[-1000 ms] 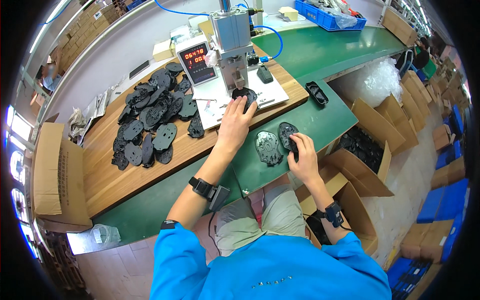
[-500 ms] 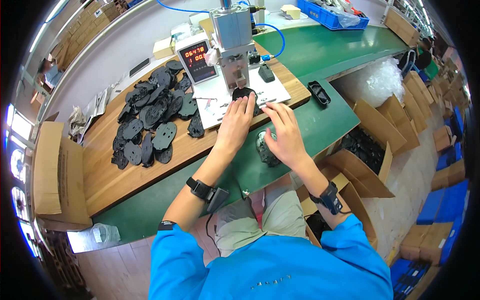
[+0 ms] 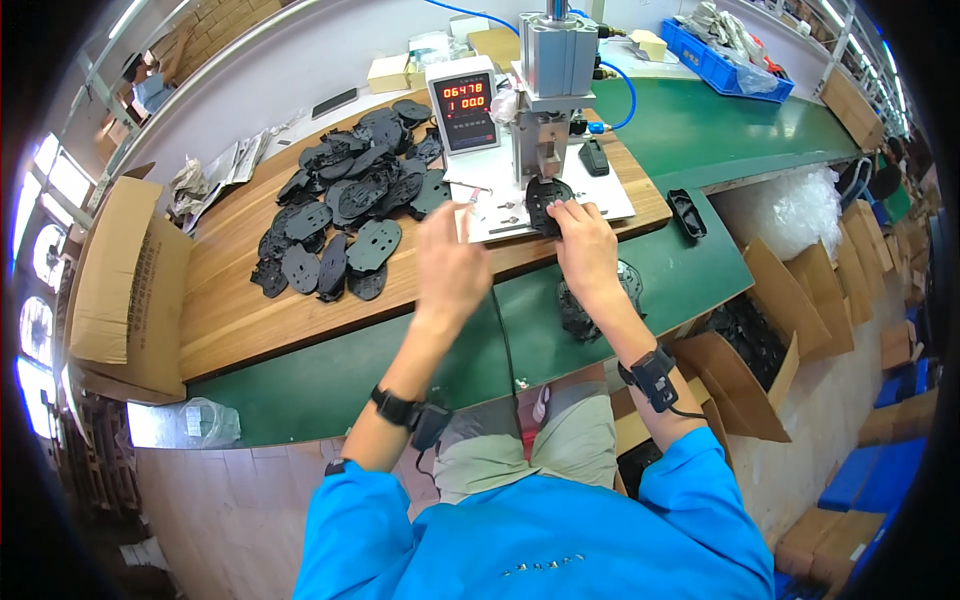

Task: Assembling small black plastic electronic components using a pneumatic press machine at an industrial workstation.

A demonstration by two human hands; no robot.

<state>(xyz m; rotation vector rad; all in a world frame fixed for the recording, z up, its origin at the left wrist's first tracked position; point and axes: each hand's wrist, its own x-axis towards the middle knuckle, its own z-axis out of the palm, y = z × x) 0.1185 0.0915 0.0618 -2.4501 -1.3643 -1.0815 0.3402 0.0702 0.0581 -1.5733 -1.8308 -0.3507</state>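
Note:
My right hand [image 3: 588,245] grips the near edge of a black plastic plate [image 3: 544,198], which lies on the white base [image 3: 610,200] of a small press [image 3: 545,140], beneath its ram. To the left, my left hand [image 3: 450,265] is raised over the wooden board's near edge, smeared by motion, so its fingers cannot be made out. Nearby on the board lies a heap of similar black plates [image 3: 345,195]. Below my right wrist, more black parts [image 3: 578,315] rest on the green table, partly hidden by the forearm.
A counter box with red digits [image 3: 465,105] stands left of the press. A hollow black shell [image 3: 687,213] lies on the green table [image 3: 660,265]. Cardboard boxes stand at left [image 3: 130,280] and right [image 3: 770,350]. A blue crate [image 3: 725,65] sits at the back right.
My left hand has come off the black plate and moved left toward the heap. My right hand has moved onto the plate's near edge. The whole view has shifted.

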